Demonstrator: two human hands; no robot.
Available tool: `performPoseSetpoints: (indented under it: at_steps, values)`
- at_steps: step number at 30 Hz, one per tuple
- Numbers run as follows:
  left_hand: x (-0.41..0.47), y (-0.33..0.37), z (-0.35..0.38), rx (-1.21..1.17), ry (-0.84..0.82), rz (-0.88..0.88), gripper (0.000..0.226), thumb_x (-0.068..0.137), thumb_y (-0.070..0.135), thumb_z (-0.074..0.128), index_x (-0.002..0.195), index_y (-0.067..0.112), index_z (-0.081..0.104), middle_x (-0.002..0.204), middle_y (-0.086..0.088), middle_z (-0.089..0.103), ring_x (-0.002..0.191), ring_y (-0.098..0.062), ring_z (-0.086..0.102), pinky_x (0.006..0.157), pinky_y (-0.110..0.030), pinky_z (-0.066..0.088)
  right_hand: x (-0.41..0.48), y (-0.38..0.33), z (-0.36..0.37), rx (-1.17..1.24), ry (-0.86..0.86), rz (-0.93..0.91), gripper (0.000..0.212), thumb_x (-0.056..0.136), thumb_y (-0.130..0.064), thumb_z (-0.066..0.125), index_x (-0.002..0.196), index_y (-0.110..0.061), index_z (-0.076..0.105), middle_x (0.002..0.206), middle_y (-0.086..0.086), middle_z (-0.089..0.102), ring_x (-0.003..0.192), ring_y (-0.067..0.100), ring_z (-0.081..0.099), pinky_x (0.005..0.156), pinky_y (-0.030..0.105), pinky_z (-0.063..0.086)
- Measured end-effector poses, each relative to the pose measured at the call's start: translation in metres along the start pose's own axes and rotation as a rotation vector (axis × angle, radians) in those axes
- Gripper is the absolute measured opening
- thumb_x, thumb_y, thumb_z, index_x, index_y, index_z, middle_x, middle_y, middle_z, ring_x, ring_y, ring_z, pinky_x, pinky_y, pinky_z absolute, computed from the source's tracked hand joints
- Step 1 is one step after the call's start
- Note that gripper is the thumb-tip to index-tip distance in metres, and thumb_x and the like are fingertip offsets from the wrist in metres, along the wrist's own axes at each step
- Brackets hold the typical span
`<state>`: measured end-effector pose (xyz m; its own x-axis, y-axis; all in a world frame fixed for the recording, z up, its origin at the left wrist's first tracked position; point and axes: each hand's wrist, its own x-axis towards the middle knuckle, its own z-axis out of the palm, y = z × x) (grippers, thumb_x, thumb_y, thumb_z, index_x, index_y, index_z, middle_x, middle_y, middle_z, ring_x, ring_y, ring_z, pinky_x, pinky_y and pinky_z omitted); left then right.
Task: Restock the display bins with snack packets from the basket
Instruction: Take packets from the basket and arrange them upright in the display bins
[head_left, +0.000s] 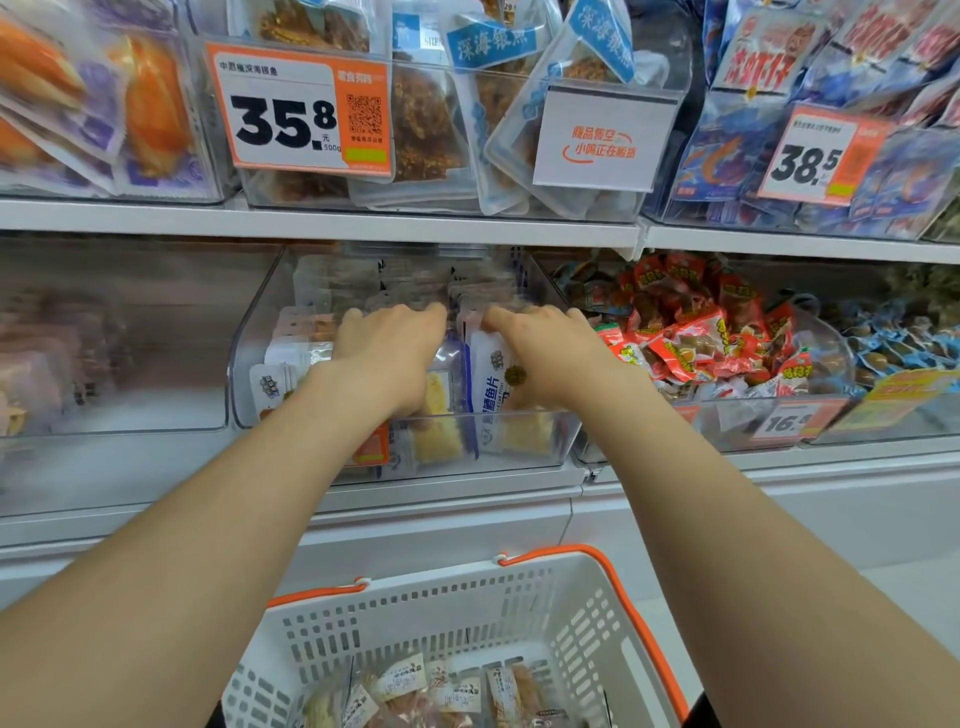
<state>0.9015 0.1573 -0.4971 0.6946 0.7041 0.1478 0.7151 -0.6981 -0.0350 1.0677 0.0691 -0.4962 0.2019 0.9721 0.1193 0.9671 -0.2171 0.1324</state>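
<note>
Both my arms reach into a clear plastic display bin on the lower shelf. My left hand lies palm down on the white and blue snack packets inside, fingers stretched forward. Beside it, my right hand presses on the same pile with straight fingers. The fingertips of both hands nearly meet over the back row of packets. Below me stands a white basket with orange handles, and several small snack packets lie on its bottom.
A bin of red wrapped snacks sits to the right, a frosted bin to the left. Above the shelf board, upper bins hold bagged snacks behind price tags 35.8 and 38.5.
</note>
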Motion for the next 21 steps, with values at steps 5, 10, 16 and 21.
performPoseSetpoints:
  at_steps: [5,10,16,21]
  values:
    - [-0.006,0.006,0.004,0.063,0.002,-0.012,0.058,0.082,0.009,0.075,0.129,0.021,0.044,0.121,-0.007,0.059,0.119,-0.034,0.049,0.095,-0.05,0.036,-0.013,0.004,-0.006,0.152,0.016,0.037,0.092,0.069,-0.035,0.095,0.146,-0.025,0.046,0.134,0.009,0.053,0.124,0.033,0.049,0.102,0.047,0.048]
    - [-0.02,0.007,0.002,0.046,0.045,0.034,0.067,0.09,0.011,0.073,0.147,0.028,0.043,0.142,-0.006,0.051,0.133,-0.035,0.045,0.104,-0.057,0.035,-0.03,0.001,0.0,0.084,0.108,0.036,0.057,0.086,0.0,0.074,0.136,-0.023,0.06,0.125,0.011,0.057,0.115,0.034,0.054,0.093,0.047,0.051]
    - [-0.048,0.011,0.006,-0.025,0.281,0.053,0.045,0.093,0.017,0.071,0.134,0.027,0.054,0.133,-0.002,0.057,0.126,-0.03,0.048,0.103,-0.048,0.036,-0.039,-0.007,0.017,-0.07,0.304,0.085,0.054,0.08,0.006,0.068,0.128,-0.018,0.064,0.113,0.012,0.057,0.104,0.034,0.049,0.075,0.037,0.037]
    - [-0.071,0.013,0.01,-0.17,0.48,0.208,0.008,0.09,0.022,0.067,0.098,0.022,0.063,0.098,0.002,0.062,0.098,-0.025,0.052,0.082,-0.04,0.043,-0.054,-0.028,0.016,-0.005,0.512,0.157,0.042,0.062,0.011,0.072,0.097,-0.009,0.06,0.089,0.013,0.058,0.077,0.035,0.054,0.06,0.041,0.038]
